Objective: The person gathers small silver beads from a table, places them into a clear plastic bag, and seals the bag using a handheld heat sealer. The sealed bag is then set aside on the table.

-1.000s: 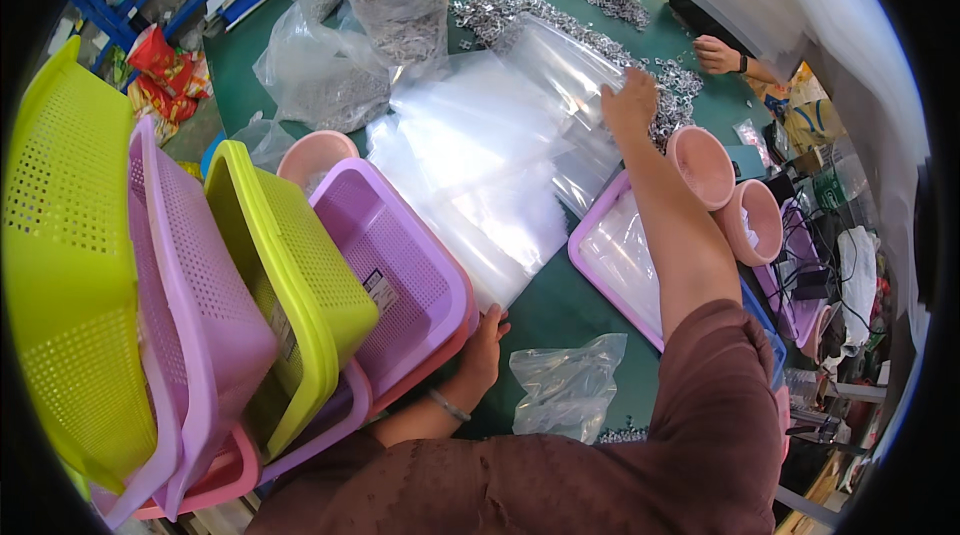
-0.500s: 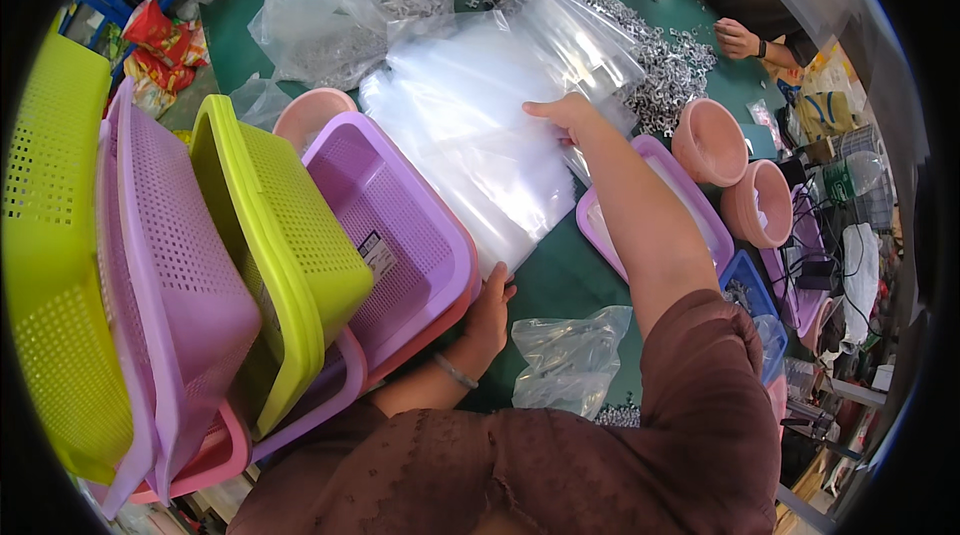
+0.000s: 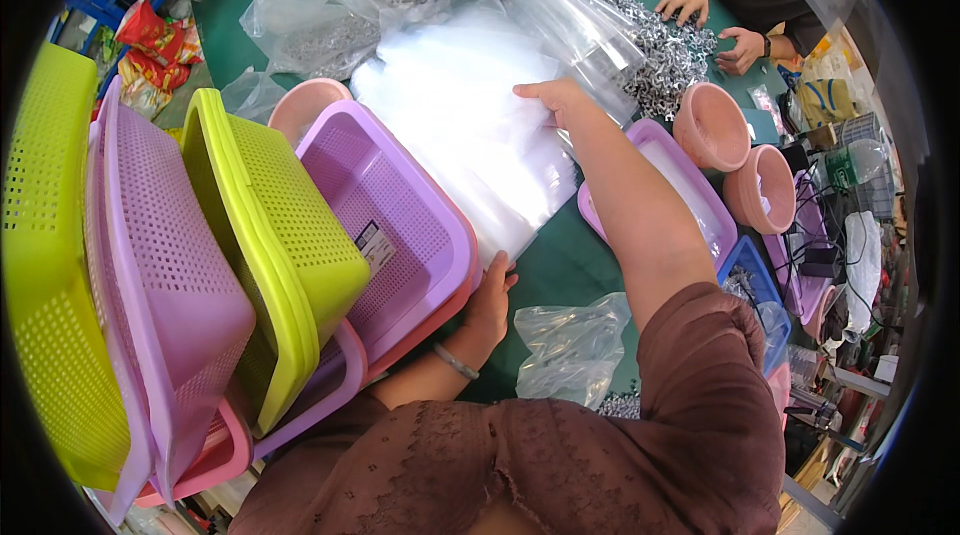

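Note:
A thick stack of clear plastic bags lies in front of me, whitish with glare. My right hand is closed on its right edge, thumb on top and the other fingers mostly hidden. At the stack's near corner my left hand grips the lower edge, close beside a purple basket; part of its fingers is hidden. More clear plastic lies beyond the stack, next to a heap of small silver metal pieces.
Purple and lime baskets crowd the left. Bags of metal pieces stand far left. Pink bowls, a purple tray and a blue tray line the right. A crumpled clear bag lies near me. A co-worker's hands touch the heap.
Both my hands have shifted slightly away from me while holding the stack's edges. The top bags look rearranged and brighter. A co-worker's second hand has come into view at the metal heap.

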Action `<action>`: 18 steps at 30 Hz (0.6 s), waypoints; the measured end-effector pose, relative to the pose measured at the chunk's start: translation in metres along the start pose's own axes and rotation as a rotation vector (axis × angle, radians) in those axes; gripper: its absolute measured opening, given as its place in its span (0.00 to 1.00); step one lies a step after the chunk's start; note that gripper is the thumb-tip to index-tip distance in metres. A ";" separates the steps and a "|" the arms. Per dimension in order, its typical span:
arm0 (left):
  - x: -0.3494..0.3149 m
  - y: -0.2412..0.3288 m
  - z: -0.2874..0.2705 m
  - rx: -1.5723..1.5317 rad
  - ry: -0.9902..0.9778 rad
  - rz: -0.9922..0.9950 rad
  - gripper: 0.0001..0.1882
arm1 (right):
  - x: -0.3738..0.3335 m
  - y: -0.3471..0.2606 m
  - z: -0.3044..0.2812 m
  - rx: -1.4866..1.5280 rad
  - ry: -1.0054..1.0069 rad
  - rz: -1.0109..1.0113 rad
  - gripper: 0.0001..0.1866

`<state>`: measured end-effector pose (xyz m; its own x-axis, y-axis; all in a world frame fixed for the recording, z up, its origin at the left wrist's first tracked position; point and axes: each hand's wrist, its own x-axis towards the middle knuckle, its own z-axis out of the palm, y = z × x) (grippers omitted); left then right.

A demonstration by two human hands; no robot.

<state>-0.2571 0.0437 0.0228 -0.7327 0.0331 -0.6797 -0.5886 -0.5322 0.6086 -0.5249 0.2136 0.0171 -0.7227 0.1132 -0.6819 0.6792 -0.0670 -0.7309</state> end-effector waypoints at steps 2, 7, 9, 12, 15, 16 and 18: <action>0.001 -0.001 -0.001 0.010 -0.009 0.009 0.17 | -0.009 -0.003 0.002 0.124 -0.049 0.028 0.20; 0.001 0.000 -0.001 0.013 -0.007 0.017 0.18 | -0.046 -0.007 0.022 0.546 -0.178 0.108 0.19; 0.000 0.000 -0.001 0.017 -0.011 0.015 0.18 | -0.043 -0.002 0.032 0.701 -0.164 0.057 0.21; 0.000 0.000 0.000 0.052 0.029 -0.022 0.18 | -0.039 0.010 0.047 0.708 -0.002 -0.084 0.26; 0.000 0.000 -0.001 0.043 -0.002 0.000 0.18 | -0.043 0.006 0.068 0.505 0.253 -0.321 0.25; 0.001 -0.001 -0.002 0.035 -0.003 0.003 0.18 | -0.040 0.004 0.066 0.464 0.144 -0.304 0.25; 0.001 -0.002 -0.003 0.018 -0.003 0.012 0.17 | -0.030 -0.003 0.056 0.378 -0.075 -0.270 0.25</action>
<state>-0.2556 0.0420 0.0192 -0.7408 0.0298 -0.6711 -0.5859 -0.5174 0.6237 -0.5121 0.1553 0.0382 -0.8835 0.1055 -0.4563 0.3815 -0.4032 -0.8318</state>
